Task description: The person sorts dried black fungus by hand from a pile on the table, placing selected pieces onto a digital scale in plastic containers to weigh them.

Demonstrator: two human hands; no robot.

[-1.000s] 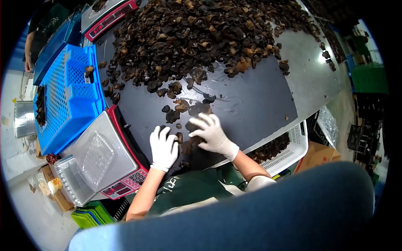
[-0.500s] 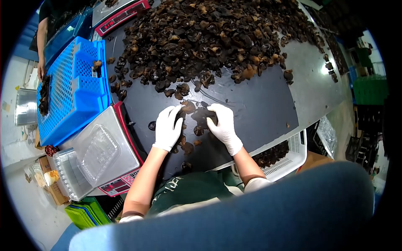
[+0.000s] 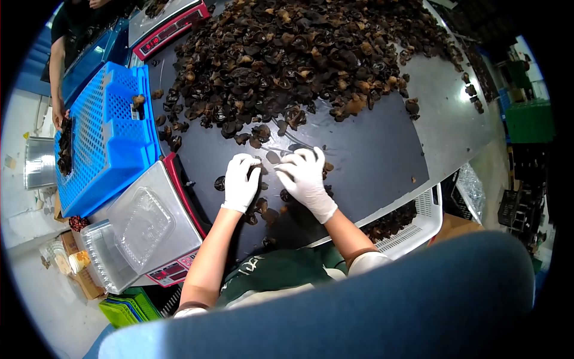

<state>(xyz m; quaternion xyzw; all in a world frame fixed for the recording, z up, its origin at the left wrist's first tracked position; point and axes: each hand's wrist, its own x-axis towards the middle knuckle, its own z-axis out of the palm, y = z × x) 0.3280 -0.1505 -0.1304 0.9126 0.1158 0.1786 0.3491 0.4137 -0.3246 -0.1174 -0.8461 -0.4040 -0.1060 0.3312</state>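
My left hand, in a white glove, is closed low over the dark tabletop, its thumb and fingers bent around a dark wood ear mushroom piece that is mostly hidden. My right hand, also gloved, is beside it with fingers curved and apart, the thumb toward the left hand. A small brown wood ear piece lies by its fingertips. More loose pieces lie between my wrists. Beyond both hands spreads a large heap of wood ear mushrooms. What is under my right palm is hidden.
At left stand a blue crate and a red-edged scale with a clear plastic tray. Another scale is farther back. A white basket sits below the right table edge. Another person's hand touches the crate.
My right hand has moved left and turned inward, with its fingers more spread. The dark piece it touched is no longer visible in front of it. My left hand has barely moved.
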